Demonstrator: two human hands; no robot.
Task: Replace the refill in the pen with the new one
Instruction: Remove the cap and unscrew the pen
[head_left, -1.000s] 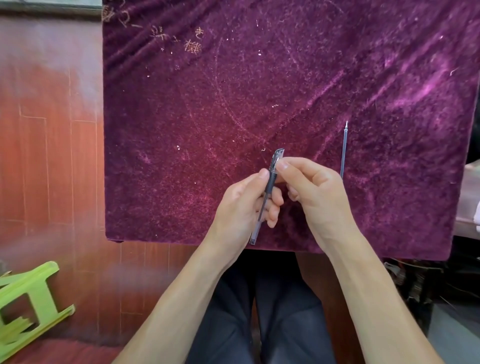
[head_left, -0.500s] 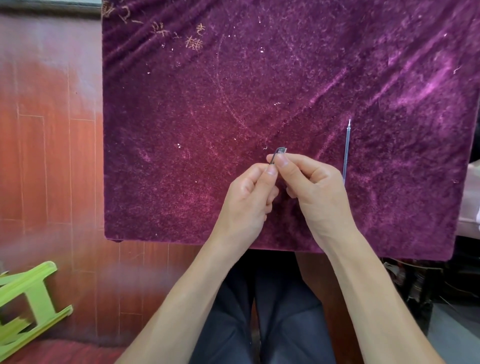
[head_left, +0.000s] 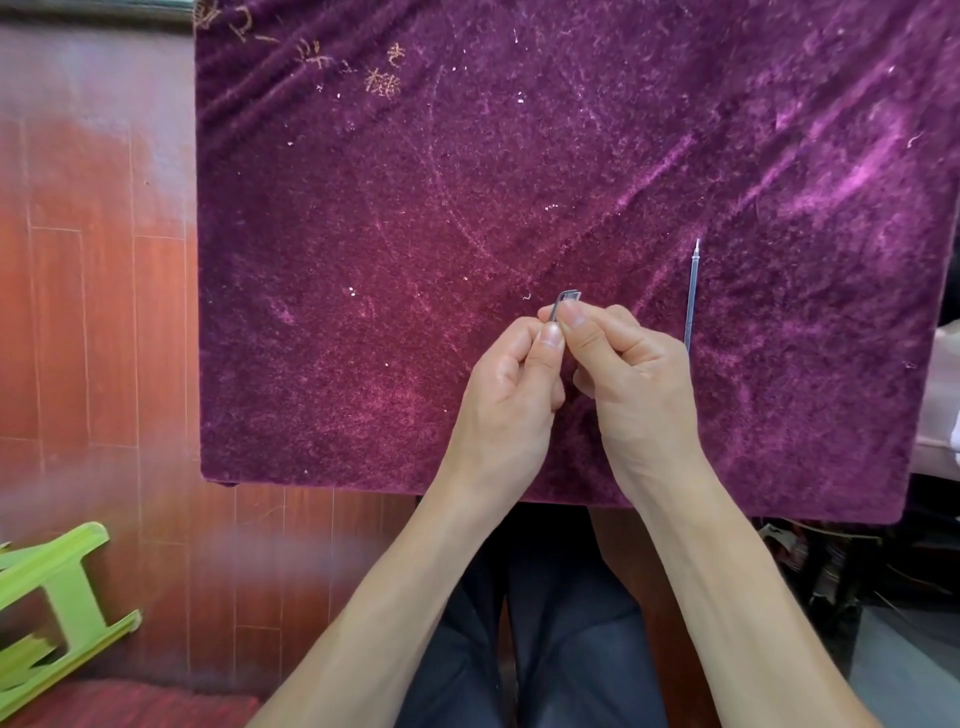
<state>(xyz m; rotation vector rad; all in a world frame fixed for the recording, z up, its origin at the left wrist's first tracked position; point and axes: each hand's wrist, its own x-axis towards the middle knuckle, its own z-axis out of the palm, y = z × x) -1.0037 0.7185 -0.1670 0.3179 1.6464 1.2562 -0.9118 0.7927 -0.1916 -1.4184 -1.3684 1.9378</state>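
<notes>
Only the dark capped end of the pen (head_left: 565, 301) with its clip shows, poking out above my fingertips over the purple velvet table (head_left: 363, 260). My left hand (head_left: 511, 395) and my right hand (head_left: 631, 384) are pressed together, both pinching the pen near that end. The rest of the pen is hidden behind my hands. A thin clear refill (head_left: 691, 291) lies on the cloth just right of my right hand, its tip pointing away from me.
The table's near edge (head_left: 363, 480) runs just behind my wrists, above my dark trousers. Red-brown wooden floor (head_left: 104, 312) lies to the left, with a green plastic stool (head_left: 57, 603) at the lower left. Dark clutter (head_left: 831, 566) sits at the lower right.
The pen's barrel, visible below my left hand a second ago, is now hidden. Both hands have closed in around the pen and hold it more end-on.
</notes>
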